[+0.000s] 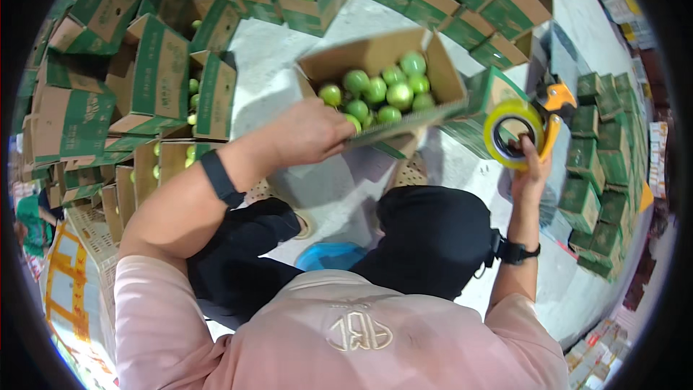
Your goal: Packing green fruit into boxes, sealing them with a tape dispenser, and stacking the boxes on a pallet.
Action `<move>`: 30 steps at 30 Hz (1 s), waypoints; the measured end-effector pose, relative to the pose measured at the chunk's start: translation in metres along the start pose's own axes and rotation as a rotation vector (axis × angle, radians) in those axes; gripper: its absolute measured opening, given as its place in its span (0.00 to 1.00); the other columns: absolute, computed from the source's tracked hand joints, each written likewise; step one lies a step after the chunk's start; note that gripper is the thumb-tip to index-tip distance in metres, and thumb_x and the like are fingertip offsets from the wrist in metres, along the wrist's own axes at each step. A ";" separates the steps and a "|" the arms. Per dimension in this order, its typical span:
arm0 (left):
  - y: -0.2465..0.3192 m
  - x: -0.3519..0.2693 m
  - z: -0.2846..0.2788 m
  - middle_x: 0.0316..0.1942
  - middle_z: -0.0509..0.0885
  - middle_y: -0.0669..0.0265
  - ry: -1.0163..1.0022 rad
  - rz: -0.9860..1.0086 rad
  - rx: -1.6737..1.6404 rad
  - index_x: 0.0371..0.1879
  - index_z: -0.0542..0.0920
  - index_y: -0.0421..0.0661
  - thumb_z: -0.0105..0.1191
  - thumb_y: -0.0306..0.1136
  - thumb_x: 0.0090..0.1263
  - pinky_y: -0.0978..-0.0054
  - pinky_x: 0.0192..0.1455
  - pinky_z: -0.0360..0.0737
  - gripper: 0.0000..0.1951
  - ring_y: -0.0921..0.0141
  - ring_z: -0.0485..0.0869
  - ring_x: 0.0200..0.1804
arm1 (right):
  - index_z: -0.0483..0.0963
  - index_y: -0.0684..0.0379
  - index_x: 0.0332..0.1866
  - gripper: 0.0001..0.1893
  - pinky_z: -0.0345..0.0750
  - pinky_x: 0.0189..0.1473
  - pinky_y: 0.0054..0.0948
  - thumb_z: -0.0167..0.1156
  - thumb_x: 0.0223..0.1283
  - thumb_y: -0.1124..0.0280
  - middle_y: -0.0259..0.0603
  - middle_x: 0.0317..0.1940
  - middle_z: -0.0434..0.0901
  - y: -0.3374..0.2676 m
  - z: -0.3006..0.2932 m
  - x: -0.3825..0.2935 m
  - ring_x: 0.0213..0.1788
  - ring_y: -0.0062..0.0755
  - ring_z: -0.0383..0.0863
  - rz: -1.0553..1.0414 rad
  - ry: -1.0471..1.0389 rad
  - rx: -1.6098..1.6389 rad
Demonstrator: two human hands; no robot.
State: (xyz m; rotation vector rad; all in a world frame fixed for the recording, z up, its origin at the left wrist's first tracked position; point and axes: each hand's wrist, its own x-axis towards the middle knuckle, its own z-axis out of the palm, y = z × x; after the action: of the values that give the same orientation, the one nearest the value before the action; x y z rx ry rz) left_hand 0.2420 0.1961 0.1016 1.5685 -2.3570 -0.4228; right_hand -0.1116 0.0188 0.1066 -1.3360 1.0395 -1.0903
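Observation:
An open cardboard box [368,54] in green and brown stands before me with several round green fruits [399,96] in it. My left hand [316,132] is closed at the near left corner of the box, with its fingers on the edge of the side wall. Out to the right, my right hand [530,165] grips a tape dispenser [551,130] with an orange handle and a roll of yellowish clear packing tape [492,130]. The dispenser is raised, apart from the box. Beneath the open box, part of another green box shows.
Open green boxes [157,76], some holding green fruit, crowd the left side. More boxes [433,2] line the far side, and small green boxes [584,160] are stacked at the right. A blue plastic object [330,256] lies between my legs. A plastic crate [95,233] stands at the left.

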 end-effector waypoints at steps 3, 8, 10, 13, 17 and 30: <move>0.030 0.015 0.020 0.24 0.76 0.64 -0.069 0.296 0.026 0.26 0.72 0.48 0.54 0.37 0.59 0.61 0.36 0.72 0.08 0.59 0.78 0.32 | 0.69 0.60 0.56 0.24 0.74 0.49 0.30 0.62 0.50 0.73 0.40 0.44 0.77 -0.009 0.025 0.005 0.45 0.34 0.78 -0.028 -0.169 -0.442; 0.016 0.030 -0.012 0.50 0.75 0.52 -0.166 0.107 -0.069 0.43 0.78 0.43 0.52 0.46 0.67 0.57 0.57 0.71 0.18 0.51 0.73 0.55 | 0.69 0.59 0.47 0.19 0.74 0.45 0.31 0.63 0.48 0.73 0.45 0.38 0.76 0.028 0.052 0.027 0.41 0.36 0.77 -0.466 -0.593 -0.775; -0.001 0.049 -0.007 0.55 0.73 0.51 0.037 0.206 -0.071 0.47 0.76 0.43 0.52 0.46 0.67 0.57 0.61 0.69 0.20 0.51 0.72 0.58 | 0.69 0.60 0.48 0.19 0.74 0.45 0.31 0.63 0.48 0.73 0.44 0.38 0.76 0.038 0.052 0.029 0.41 0.34 0.77 -0.321 -0.541 -0.649; -0.006 0.081 0.043 0.66 0.65 0.51 0.205 0.234 -0.008 0.62 0.68 0.42 0.53 0.45 0.66 0.57 0.69 0.63 0.28 0.52 0.66 0.67 | 0.69 0.61 0.49 0.20 0.74 0.44 0.27 0.63 0.49 0.73 0.40 0.38 0.76 0.017 0.052 0.035 0.40 0.27 0.76 -0.188 -0.410 -0.500; -0.020 0.094 0.097 0.70 0.58 0.58 0.000 0.049 -0.183 0.67 0.60 0.44 0.57 0.43 0.63 0.57 0.71 0.61 0.35 0.53 0.67 0.65 | 0.70 0.63 0.51 0.21 0.76 0.38 0.22 0.62 0.50 0.76 0.36 0.37 0.77 -0.054 0.078 0.066 0.36 0.22 0.77 -0.058 -0.162 -0.152; -0.006 0.043 0.060 0.67 0.65 0.54 0.257 -0.196 0.151 0.62 0.66 0.38 0.54 0.44 0.64 0.54 0.69 0.58 0.31 0.55 0.63 0.68 | 0.71 0.62 0.41 0.16 0.76 0.41 0.27 0.63 0.45 0.74 0.40 0.33 0.80 -0.021 0.105 0.077 0.36 0.29 0.79 -0.145 -0.326 -0.442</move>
State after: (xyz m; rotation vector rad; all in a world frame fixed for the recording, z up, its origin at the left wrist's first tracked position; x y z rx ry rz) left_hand 0.2078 0.1589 0.0469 1.8105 -2.0918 -0.0762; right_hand 0.0065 -0.0349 0.1298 -1.8969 0.9798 -0.7302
